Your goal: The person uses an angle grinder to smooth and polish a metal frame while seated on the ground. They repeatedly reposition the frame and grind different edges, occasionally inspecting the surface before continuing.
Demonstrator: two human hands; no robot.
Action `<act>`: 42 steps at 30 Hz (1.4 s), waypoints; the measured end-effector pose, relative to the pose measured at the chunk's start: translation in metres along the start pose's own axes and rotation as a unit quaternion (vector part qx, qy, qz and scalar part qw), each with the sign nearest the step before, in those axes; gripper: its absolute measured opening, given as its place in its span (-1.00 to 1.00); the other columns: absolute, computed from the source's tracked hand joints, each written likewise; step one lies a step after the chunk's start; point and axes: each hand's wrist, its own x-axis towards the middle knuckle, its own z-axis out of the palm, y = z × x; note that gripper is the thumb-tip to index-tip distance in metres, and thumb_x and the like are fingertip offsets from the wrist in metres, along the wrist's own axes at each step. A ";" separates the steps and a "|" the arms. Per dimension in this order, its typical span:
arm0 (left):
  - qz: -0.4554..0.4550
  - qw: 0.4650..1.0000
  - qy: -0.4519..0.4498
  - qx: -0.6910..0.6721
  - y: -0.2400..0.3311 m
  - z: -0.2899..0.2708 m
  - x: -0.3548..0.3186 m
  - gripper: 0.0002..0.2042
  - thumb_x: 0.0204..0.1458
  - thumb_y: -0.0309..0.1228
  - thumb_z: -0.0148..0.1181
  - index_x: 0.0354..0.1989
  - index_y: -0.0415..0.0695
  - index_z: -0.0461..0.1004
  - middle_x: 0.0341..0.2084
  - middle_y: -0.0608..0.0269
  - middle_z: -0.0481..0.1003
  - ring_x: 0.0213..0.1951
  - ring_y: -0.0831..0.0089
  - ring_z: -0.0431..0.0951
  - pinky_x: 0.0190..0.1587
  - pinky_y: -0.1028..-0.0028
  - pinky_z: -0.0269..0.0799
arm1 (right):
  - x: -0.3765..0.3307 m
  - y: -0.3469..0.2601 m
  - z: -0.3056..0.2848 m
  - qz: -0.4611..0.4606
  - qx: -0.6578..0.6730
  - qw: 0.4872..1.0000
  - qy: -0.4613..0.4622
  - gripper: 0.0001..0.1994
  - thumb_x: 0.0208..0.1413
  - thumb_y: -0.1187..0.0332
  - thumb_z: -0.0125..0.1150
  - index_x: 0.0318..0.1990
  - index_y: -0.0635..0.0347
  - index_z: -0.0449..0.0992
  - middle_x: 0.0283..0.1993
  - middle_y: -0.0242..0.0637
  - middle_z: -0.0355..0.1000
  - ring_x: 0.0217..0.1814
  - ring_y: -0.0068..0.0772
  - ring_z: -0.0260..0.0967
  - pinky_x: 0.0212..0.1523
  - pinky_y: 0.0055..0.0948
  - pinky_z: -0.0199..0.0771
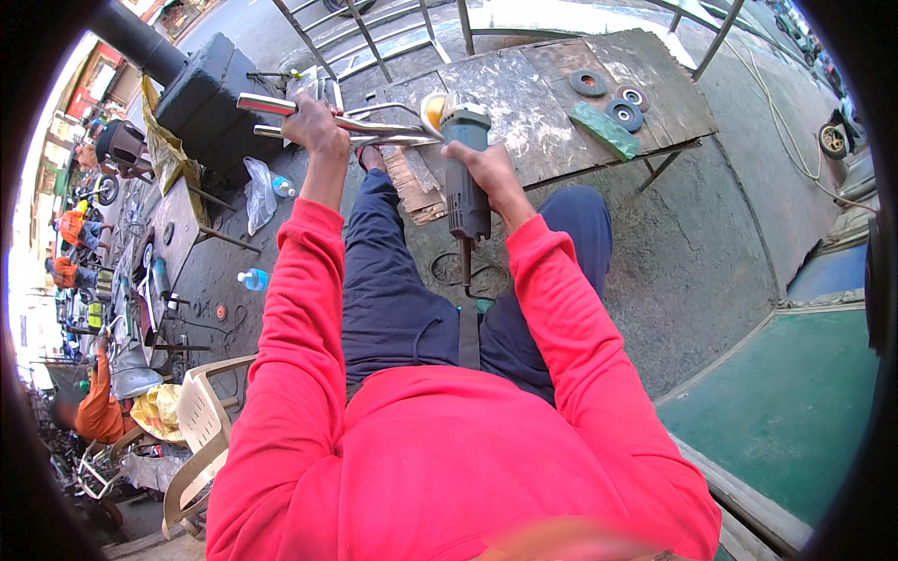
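Note:
My left hand [315, 124] is closed around a shiny bent metal tube frame [265, 105], which has several bars and reaches right toward the grinder. In my right hand [486, 173] is a dark teal angle grinder [467, 204], gripped by its body with its cord end toward me. A pale yellow round wheel [433, 111] sits at the grinder's head, close against the tube's right end; whether they touch I cannot tell. Both are over the near left part of a low worn wooden table [505, 79]. The fingertips of my right hand are partly hidden behind the grinder.
Several round discs [624, 114] and a green block [603, 131] lie on the table's right. A black block-shaped object [210, 98] stands at far left. Bottles [253, 279], a plastic bag [260, 194] and a power cord [449, 271] are on the floor. A beige chair [204, 411] stands left; people work beyond.

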 end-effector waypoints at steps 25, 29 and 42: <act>-0.022 0.994 -0.104 -0.001 0.006 -0.039 0.011 -0.74 0.09 -0.43 0.06 -0.57 -0.09 0.14 -0.79 0.41 0.09 -0.80 0.56 0.14 -0.70 0.43 0.16 | -0.028 0.007 -0.003 0.045 0.011 0.995 -0.093 -0.51 -0.23 0.17 0.40 -0.26 0.44 0.46 -0.51 -0.25 0.40 -0.64 -0.42 0.37 -0.63 -0.44 0.38; -0.016 0.992 -0.128 -0.001 0.005 -0.044 0.013 -0.72 0.10 -0.43 0.06 -0.62 -0.07 0.14 -0.78 0.42 0.09 -0.79 0.56 0.14 -0.70 0.43 0.17 | -0.025 0.009 -0.003 0.024 -0.005 0.993 -0.119 -0.47 -0.23 0.16 0.41 -0.22 0.48 0.45 -0.51 -0.24 0.40 -0.63 -0.40 0.38 -0.63 -0.42 0.38; -0.012 0.987 -0.157 0.003 -0.002 -0.046 0.035 -0.71 0.07 -0.43 0.09 -0.65 -0.07 0.16 -0.80 0.41 0.09 -0.79 0.55 0.15 -0.66 0.42 0.22 | -0.016 0.030 -0.011 0.034 -0.114 0.991 -0.063 -0.46 -0.32 0.12 0.47 -0.27 0.44 0.51 -0.45 -0.19 0.47 -0.55 -0.41 0.42 -0.55 -0.41 0.41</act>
